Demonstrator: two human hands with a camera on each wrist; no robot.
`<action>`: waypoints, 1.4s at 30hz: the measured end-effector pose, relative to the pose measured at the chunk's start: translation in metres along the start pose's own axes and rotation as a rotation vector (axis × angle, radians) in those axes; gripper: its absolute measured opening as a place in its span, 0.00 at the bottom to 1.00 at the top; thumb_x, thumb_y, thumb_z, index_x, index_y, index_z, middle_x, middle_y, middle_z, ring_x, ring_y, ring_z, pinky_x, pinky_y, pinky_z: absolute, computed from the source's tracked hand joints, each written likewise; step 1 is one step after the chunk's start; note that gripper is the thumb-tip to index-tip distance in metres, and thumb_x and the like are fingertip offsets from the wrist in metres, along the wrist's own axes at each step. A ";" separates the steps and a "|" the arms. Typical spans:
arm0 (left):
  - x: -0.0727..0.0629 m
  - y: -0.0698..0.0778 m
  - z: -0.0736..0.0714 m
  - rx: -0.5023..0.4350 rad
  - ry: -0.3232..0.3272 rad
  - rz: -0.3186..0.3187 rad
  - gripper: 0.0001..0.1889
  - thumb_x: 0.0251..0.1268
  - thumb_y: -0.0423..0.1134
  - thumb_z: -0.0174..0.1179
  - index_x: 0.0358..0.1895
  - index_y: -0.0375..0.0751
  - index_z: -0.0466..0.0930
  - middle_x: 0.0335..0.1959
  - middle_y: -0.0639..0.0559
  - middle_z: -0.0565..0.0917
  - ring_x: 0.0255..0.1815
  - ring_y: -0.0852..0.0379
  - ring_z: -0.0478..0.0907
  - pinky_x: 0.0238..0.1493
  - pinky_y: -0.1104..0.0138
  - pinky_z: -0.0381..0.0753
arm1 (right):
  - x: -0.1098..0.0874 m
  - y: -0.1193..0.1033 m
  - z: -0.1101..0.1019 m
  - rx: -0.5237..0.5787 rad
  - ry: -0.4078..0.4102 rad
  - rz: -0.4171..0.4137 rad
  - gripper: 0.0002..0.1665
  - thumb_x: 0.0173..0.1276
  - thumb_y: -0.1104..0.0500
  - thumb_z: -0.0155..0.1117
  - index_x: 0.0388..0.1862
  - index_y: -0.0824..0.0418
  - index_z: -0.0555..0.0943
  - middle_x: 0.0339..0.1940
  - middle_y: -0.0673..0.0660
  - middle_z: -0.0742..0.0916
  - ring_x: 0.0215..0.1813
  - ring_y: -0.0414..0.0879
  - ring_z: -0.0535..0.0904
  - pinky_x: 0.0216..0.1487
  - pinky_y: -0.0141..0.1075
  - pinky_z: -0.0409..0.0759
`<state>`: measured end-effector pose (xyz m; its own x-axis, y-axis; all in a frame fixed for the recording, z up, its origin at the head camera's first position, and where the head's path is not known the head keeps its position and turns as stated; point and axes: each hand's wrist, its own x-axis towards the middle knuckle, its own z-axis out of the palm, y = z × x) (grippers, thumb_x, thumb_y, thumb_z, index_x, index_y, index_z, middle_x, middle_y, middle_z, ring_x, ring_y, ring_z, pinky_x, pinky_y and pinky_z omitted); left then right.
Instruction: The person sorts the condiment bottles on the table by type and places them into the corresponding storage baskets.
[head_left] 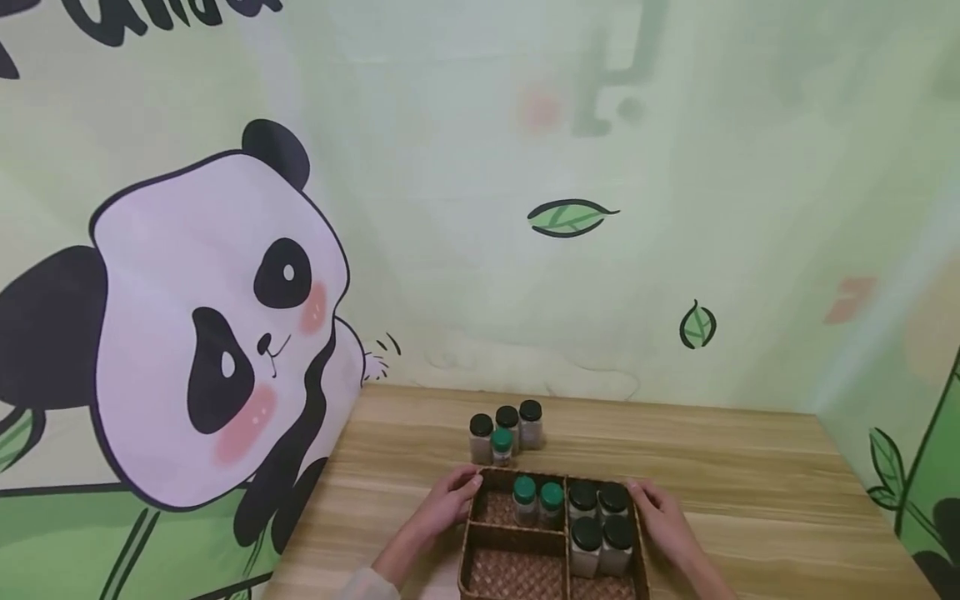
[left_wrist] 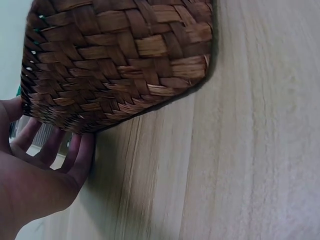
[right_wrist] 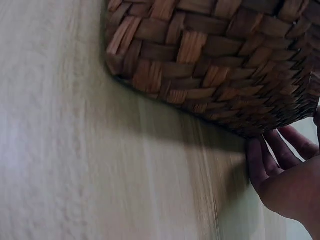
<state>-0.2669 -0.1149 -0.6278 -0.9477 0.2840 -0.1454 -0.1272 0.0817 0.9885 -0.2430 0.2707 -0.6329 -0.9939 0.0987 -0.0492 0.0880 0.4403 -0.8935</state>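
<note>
A brown woven basket (head_left: 513, 577) with divided compartments is on the wooden table. My left hand (head_left: 446, 505) grips its far left corner, thumb at the rim. At the far right corner, my right hand (head_left: 666, 523) holds the basket the same way. Both wrist views show fingers curled round the far end of the basket's woven side wall (left_wrist: 120, 60). In the far left compartment stand two small jars with green lids (head_left: 551, 497). Several larger jars with black lids (head_left: 586, 533) fill much of the right compartment. The near left compartment shows its bare woven floor.
Behind the basket, three black-lidded jars (head_left: 530, 422) and one smaller green-lidded jar (head_left: 502, 446) stand together on the table (head_left: 712, 450). A backdrop (head_left: 450, 208) printed with a panda and leaves rises along the table's far edge.
</note>
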 end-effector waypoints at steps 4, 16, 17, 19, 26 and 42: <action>0.002 -0.002 0.001 0.033 -0.003 0.053 0.28 0.85 0.50 0.54 0.73 0.30 0.70 0.70 0.31 0.74 0.68 0.33 0.76 0.59 0.48 0.86 | 0.000 -0.003 -0.002 0.012 0.000 -0.005 0.35 0.88 0.42 0.49 0.66 0.72 0.81 0.65 0.70 0.84 0.72 0.66 0.75 0.74 0.60 0.70; 0.002 0.022 -0.009 0.329 0.160 0.071 0.33 0.77 0.50 0.66 0.71 0.27 0.71 0.66 0.28 0.78 0.65 0.29 0.78 0.54 0.47 0.87 | -0.005 0.000 0.005 0.062 -0.002 -0.001 0.31 0.88 0.45 0.49 0.64 0.71 0.83 0.65 0.68 0.85 0.72 0.64 0.76 0.75 0.57 0.70; 0.004 0.027 -0.011 0.355 0.195 0.076 0.34 0.76 0.50 0.67 0.71 0.27 0.70 0.66 0.27 0.77 0.65 0.29 0.78 0.56 0.45 0.86 | -0.006 -0.001 0.006 0.074 -0.003 0.009 0.31 0.88 0.45 0.49 0.64 0.71 0.82 0.66 0.69 0.84 0.73 0.65 0.75 0.75 0.59 0.69; 0.009 0.035 -0.014 0.391 0.266 0.094 0.36 0.74 0.50 0.69 0.72 0.27 0.69 0.67 0.26 0.76 0.65 0.28 0.78 0.59 0.42 0.83 | -0.006 -0.003 0.005 0.085 -0.002 0.022 0.32 0.89 0.45 0.49 0.64 0.72 0.82 0.66 0.70 0.84 0.73 0.67 0.74 0.76 0.61 0.68; 0.030 0.051 -0.020 0.464 0.349 0.188 0.41 0.70 0.47 0.73 0.79 0.34 0.64 0.74 0.30 0.72 0.71 0.29 0.72 0.67 0.37 0.76 | -0.006 -0.004 0.001 0.096 -0.009 0.037 0.31 0.89 0.46 0.49 0.65 0.71 0.81 0.66 0.69 0.84 0.74 0.67 0.73 0.76 0.62 0.67; 0.061 0.034 -0.008 0.443 0.264 0.302 0.33 0.68 0.36 0.74 0.75 0.38 0.74 0.73 0.33 0.75 0.70 0.30 0.73 0.64 0.40 0.80 | -0.003 0.002 0.002 0.098 0.012 0.033 0.30 0.88 0.45 0.50 0.63 0.71 0.83 0.63 0.67 0.86 0.71 0.63 0.76 0.74 0.59 0.70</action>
<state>-0.3316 -0.1026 -0.6032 -0.9708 0.1147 0.2108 0.2399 0.4407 0.8650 -0.2398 0.2696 -0.6358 -0.9897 0.1225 -0.0742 0.1127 0.3469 -0.9311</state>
